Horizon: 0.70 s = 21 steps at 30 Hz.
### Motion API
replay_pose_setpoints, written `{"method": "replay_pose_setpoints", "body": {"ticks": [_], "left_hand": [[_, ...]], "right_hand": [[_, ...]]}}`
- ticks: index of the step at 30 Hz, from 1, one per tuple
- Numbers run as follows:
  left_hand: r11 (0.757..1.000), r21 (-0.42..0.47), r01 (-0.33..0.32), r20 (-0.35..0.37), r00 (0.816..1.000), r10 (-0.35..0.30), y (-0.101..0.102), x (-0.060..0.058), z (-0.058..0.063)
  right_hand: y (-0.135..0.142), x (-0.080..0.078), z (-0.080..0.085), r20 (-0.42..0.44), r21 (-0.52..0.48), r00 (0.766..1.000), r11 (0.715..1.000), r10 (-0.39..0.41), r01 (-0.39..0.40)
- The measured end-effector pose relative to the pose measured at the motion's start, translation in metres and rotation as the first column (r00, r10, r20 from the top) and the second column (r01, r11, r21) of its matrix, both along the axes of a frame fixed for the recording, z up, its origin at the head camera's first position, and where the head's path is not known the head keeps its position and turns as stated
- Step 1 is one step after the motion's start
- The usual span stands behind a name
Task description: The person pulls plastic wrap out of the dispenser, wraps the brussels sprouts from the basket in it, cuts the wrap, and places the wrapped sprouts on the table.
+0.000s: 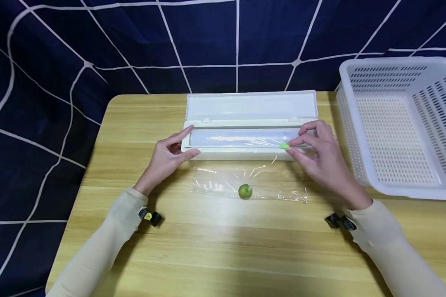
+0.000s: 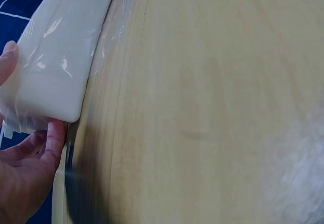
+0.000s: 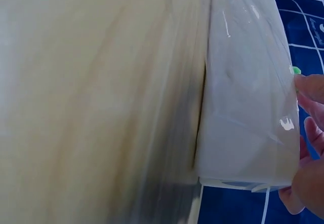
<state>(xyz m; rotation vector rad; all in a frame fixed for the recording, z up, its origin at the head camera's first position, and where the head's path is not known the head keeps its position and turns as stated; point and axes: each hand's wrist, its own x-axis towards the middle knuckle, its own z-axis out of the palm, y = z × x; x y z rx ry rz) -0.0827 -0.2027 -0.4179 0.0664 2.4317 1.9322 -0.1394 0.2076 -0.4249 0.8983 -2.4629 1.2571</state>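
Note:
A white cling film dispenser box (image 1: 238, 155) lies across the table with its lid (image 1: 251, 105) raised at the back. Inside it sits a roll of cling film (image 1: 241, 137). My left hand (image 1: 166, 154) grips the box's left end, thumb at the front edge. At the front rim, my right hand (image 1: 319, 150) pinches a small green slider (image 1: 284, 146) between thumb and fingers. Clear film (image 1: 215, 185) hangs over the box front onto the table, and a small round green fruit (image 1: 245, 191) shows at its near edge. In the right wrist view the slider (image 3: 296, 70) is mostly hidden.
A white slotted plastic basket (image 1: 360, 144) stands at the right, close to my right forearm. The wooden table (image 1: 208, 247) is backed by a dark blue cloth with white lines (image 1: 204, 45), which also hangs along the left side.

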Motion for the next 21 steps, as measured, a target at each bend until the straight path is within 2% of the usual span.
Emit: {"method": "replay_pose_setpoints", "body": {"ticks": [4, 11, 21], "left_hand": [[1.0, 0.002, 0.004, 0.0, 1.0, -0.004, -0.001, -0.001, 0.001], [0.999, -0.037, 0.004, -0.045, 0.999, -0.005, -0.015, -0.007, -0.027], [1.0, -0.013, 0.014, -0.044, 0.999, -0.015, -0.013, -0.008, -0.029]], "right_hand": [[0.001, 0.0, 0.0, 0.016, 0.011, 1.0, 1.0, -0.02, 0.02], [0.002, -0.001, -0.001, 0.038, 0.031, 0.999, 0.999, -0.016, 0.015], [0.007, -0.002, -0.001, 0.002, 0.042, 1.0, 0.999, 0.01, -0.01]]}}
